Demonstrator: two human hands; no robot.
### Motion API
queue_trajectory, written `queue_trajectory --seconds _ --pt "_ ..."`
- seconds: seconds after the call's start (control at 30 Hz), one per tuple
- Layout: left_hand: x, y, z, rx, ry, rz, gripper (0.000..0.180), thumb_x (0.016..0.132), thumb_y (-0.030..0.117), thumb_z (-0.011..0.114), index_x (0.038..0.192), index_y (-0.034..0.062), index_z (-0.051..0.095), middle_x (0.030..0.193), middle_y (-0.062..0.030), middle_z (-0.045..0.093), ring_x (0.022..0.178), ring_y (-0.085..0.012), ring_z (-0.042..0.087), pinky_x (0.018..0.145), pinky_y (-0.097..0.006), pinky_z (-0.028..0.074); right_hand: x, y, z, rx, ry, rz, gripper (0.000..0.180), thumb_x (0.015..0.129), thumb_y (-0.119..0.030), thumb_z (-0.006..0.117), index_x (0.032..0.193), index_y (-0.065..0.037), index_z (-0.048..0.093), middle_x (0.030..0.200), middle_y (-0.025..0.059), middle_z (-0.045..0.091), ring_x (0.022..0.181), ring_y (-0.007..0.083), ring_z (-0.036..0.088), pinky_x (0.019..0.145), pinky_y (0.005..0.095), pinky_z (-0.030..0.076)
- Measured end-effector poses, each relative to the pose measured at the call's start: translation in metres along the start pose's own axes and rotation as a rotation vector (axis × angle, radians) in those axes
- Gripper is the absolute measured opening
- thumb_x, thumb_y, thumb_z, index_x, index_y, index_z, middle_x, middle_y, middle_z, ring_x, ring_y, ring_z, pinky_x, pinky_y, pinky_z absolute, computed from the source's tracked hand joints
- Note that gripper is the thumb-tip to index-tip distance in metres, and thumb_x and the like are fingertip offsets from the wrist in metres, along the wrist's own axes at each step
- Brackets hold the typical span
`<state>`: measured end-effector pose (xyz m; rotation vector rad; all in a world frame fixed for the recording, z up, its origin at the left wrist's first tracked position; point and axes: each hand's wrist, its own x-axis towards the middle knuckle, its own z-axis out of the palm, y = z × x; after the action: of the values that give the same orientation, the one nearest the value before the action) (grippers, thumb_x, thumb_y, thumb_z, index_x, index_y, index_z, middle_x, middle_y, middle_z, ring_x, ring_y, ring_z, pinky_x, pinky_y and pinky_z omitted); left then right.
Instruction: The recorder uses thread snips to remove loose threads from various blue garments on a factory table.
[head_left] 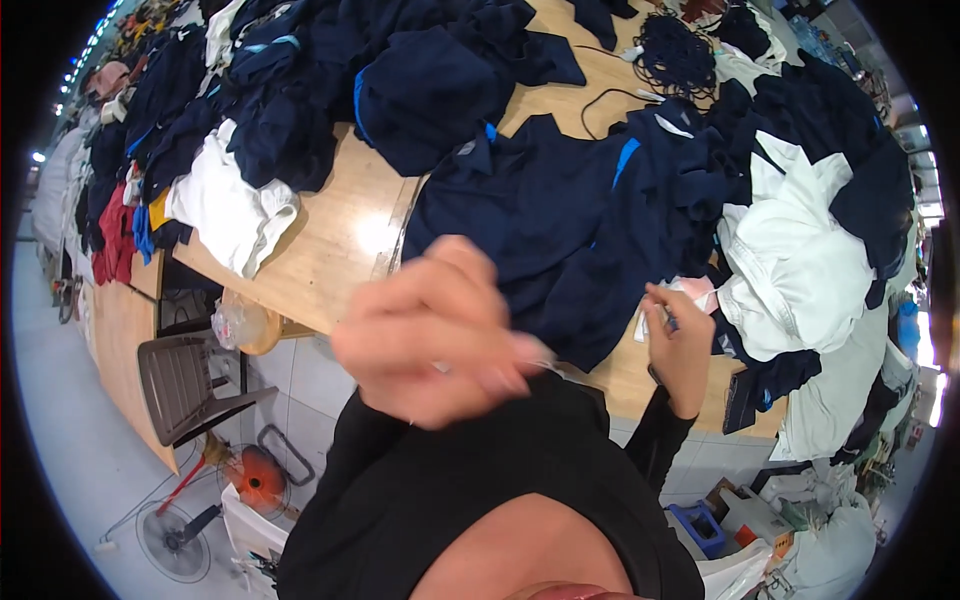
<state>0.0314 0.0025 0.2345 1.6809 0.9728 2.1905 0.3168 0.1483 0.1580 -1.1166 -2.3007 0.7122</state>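
My left hand [440,335] is raised close in front of me, above the table's near edge, and slightly blurred. Its fingers are curled with the tips pressed together; a thin pale strand seems to show by the fingertips, too faint to name. Lower and to the right, my right hand [682,350] is closed around a small dark thing that I cannot make out. Between and beyond both hands a navy garment [530,210] with bright blue trim lies spread on the table. Beside my right hand lies a small pink and white piece [697,291].
Piles of navy clothes [430,100] cover the far side of the wooden table [320,230]. White garments lie at left [235,200] and right [795,260]. A tangle of dark cord [675,55] sits at the back. A brown chair [180,385] and fan [175,535] stand at lower left.
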Motion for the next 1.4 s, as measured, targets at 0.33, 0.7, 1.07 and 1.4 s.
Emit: queue_trajectory --seconds 0.33,0.7,1.07,1.4 --pt "0.033 0.051 0.076 -0.408 0.169 -0.061 0.025 0.096 0.024 0.080 0.077 0.0091 0.074 0.081 -0.0044 0.071 0.069 -0.0213 0.067 0.071 -0.037 0.044 -0.040 0.004 -0.003 0.157 0.117 0.222 0.017 0.102 -0.006 0.074 0.113 0.006 0.076 0.097 0.0131 0.079 0.084 0.0145 0.067 0.079 0.0294 0.054" --pt "-0.020 -0.020 0.039 -0.266 -0.661 -0.251 0.010 0.103 0.013 0.071 0.098 0.0098 0.080 0.097 -0.0047 0.075 0.092 -0.0264 0.071 0.084 -0.041 0.052 0.007 0.016 0.031 0.482 -0.328 0.154 0.027 0.101 -0.005 0.073 0.125 0.007 0.071 0.120 0.0125 0.076 0.113 0.0179 0.071 0.100 0.0298 0.054" --pt "-0.158 -0.092 -0.038 -0.337 0.095 -1.333 0.064 0.118 0.055 0.035 0.139 0.0027 0.066 0.135 -0.0109 0.071 0.126 -0.0217 0.066 0.113 -0.038 0.047 0.109 0.052 0.097 0.465 -0.260 -0.003 0.033 0.092 -0.020 0.086 0.118 0.001 0.077 0.125 0.0187 0.076 0.118 0.0282 0.073 0.094 0.0371 0.058" --pt "-0.154 -0.113 -0.041 -0.345 0.447 -1.550 0.063 0.112 0.052 0.057 0.142 -0.0026 0.062 0.133 -0.0081 0.071 0.123 -0.0169 0.067 0.111 -0.033 0.051 0.009 0.056 0.054 0.685 -0.361 0.259 0.023 0.106 -0.013 0.072 0.120 0.003 0.077 0.110 0.0124 0.080 0.095 0.0159 0.074 0.073 0.0253 0.057"
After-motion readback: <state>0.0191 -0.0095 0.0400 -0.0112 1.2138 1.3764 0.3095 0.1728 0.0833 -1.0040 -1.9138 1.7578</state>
